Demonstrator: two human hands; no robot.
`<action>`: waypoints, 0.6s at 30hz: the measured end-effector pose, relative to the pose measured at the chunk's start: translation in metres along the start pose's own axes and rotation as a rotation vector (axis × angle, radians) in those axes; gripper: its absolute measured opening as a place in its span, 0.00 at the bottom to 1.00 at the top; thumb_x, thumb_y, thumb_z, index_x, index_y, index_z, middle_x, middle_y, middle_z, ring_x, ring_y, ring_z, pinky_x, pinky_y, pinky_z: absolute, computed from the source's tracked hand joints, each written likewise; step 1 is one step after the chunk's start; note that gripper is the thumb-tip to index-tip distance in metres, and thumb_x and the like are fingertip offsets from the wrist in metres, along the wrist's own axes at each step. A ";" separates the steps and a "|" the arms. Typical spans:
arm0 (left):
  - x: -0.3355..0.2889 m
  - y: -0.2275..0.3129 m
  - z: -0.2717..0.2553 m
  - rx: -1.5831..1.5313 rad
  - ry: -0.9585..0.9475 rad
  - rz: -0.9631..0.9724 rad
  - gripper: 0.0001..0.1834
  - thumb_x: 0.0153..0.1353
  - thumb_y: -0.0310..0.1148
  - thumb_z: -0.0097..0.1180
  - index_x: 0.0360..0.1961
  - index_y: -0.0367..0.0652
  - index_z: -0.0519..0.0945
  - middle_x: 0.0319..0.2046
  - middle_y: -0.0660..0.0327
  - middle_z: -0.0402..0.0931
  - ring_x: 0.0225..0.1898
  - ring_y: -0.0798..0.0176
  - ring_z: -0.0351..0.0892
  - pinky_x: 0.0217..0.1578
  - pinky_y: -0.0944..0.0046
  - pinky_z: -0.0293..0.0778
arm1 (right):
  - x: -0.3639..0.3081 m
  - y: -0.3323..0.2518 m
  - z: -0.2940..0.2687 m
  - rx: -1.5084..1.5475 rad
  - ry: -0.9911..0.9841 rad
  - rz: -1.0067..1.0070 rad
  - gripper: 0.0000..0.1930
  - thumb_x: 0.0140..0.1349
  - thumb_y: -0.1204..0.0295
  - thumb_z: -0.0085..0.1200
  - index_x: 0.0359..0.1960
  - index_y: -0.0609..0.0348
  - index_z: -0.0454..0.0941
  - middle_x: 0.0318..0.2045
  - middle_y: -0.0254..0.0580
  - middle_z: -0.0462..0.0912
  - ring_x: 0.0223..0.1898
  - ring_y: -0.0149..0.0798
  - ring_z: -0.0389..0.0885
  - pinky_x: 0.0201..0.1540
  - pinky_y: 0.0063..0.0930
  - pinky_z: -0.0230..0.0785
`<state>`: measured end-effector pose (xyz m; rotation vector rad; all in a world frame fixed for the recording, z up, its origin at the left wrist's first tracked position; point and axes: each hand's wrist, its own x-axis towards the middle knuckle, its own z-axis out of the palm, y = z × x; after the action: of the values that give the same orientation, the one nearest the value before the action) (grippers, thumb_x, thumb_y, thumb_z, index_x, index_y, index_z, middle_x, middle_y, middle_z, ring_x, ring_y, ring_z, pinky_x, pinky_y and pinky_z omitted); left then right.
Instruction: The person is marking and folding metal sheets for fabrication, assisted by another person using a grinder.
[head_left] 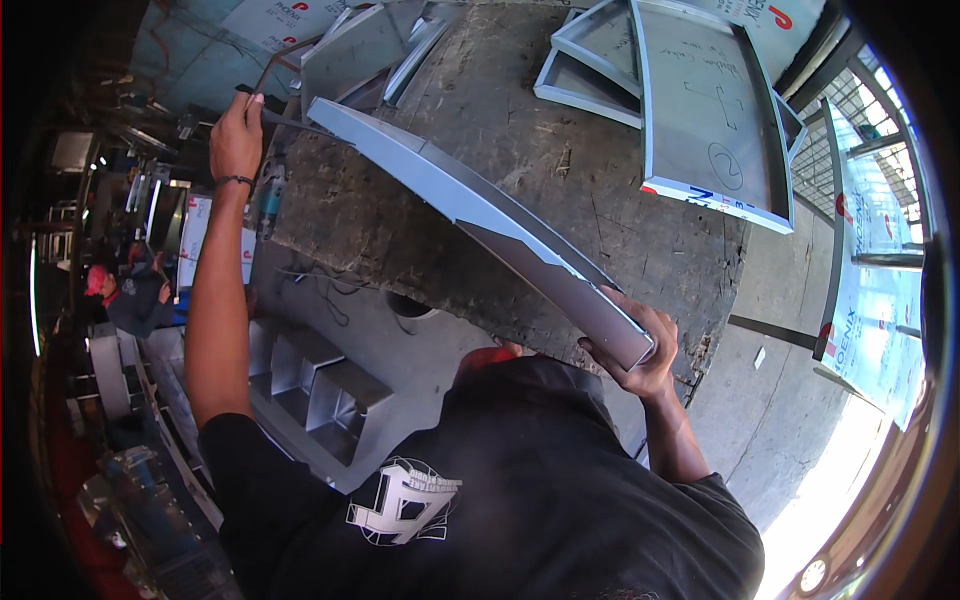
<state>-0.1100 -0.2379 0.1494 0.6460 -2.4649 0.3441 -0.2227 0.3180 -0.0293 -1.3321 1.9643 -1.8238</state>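
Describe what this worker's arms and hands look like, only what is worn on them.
Both arms are bare from short black sleeves down. The left hand wears no glove; a thin dark band circles its wrist. The right hand is also ungloved, with nothing visible on its wrist. The shirt carries a white printed emblem.

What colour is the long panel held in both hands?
Silver-grey metal; the panel shows best in the head view, held by the left hand and right hand.

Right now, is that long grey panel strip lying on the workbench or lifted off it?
Lifted. The long grey panel strip is held at both ends, left hand and right hand, slanting above the workbench.
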 end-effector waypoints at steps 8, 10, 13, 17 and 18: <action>-0.153 -0.089 0.036 -0.483 -0.050 -0.398 0.21 0.75 0.42 0.59 0.30 0.35 0.71 0.23 0.70 0.64 0.28 0.74 0.59 0.28 0.65 0.60 | -0.004 -0.001 0.001 -0.125 0.064 0.028 0.32 0.47 0.69 0.78 0.55 0.71 0.82 0.44 0.53 0.90 0.42 0.43 0.92 0.47 0.32 0.82; -0.227 -0.112 0.046 -0.450 -0.047 -0.619 0.20 0.73 0.41 0.60 0.32 0.34 0.73 0.24 0.61 0.70 0.28 0.66 0.62 0.32 0.62 0.65 | -0.004 0.003 0.003 -0.108 0.121 0.061 0.33 0.48 0.67 0.78 0.55 0.71 0.82 0.45 0.52 0.90 0.43 0.42 0.91 0.49 0.33 0.81; -0.349 -0.134 0.078 -0.234 -0.170 -0.731 0.17 0.70 0.39 0.62 0.36 0.33 0.78 0.31 0.46 0.81 0.30 0.53 0.77 0.39 0.56 0.74 | -0.004 0.012 -0.002 -0.086 0.230 0.140 0.35 0.48 0.62 0.78 0.56 0.72 0.82 0.45 0.51 0.89 0.46 0.42 0.89 0.52 0.36 0.79; -0.439 -0.108 0.103 -0.004 -0.570 -0.908 0.12 0.70 0.38 0.57 0.43 0.39 0.81 0.43 0.43 0.86 0.49 0.37 0.86 0.45 0.43 0.81 | -0.013 0.019 -0.012 -0.165 0.358 0.257 0.45 0.47 0.44 0.78 0.56 0.73 0.81 0.45 0.49 0.87 0.48 0.43 0.85 0.54 0.39 0.76; -0.454 -0.107 0.110 -0.010 -0.577 -0.925 0.12 0.70 0.38 0.57 0.43 0.39 0.81 0.43 0.43 0.86 0.49 0.37 0.86 0.45 0.43 0.81 | -0.014 0.020 -0.012 -0.172 0.340 0.257 0.45 0.47 0.44 0.78 0.56 0.73 0.81 0.45 0.49 0.87 0.48 0.43 0.85 0.54 0.39 0.76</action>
<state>0.2244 -0.2011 -0.1920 1.9685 -2.3153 -0.2575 -0.2320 0.3335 -0.0501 -0.7933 2.3789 -1.8874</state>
